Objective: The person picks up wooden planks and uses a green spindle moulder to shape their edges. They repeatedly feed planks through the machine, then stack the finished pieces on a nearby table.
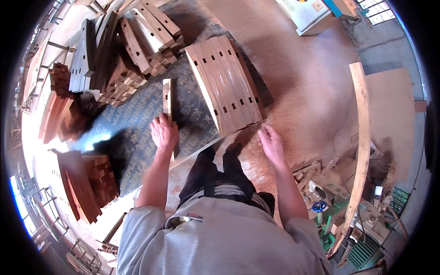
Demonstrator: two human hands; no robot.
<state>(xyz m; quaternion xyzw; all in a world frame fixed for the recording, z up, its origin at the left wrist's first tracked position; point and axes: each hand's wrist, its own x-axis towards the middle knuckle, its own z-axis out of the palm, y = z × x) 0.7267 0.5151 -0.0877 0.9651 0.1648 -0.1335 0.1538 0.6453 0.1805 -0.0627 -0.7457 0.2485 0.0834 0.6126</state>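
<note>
My left hand (164, 132) is closed round a narrow wooden rail (167, 98), which has a dark slot in its upper part. The rail runs away from me over a dark printed board (137, 137), and its near end shows below my wrist. To its right lie several broad wooden planks (224, 80) side by side, with rows of small dark slots near both ends. My right hand (271, 140) hovers just off the planks' near right corner, fingers curled in and nothing seen in them.
Stacked slotted timbers (133, 50) fill the far left. Reddish wood pieces (96, 181) are piled at the near left. A long pale plank (361, 137) leans at the right, by offcuts and green machinery (327, 229) with a blue handwheel. A white machine (307, 16) stands far right.
</note>
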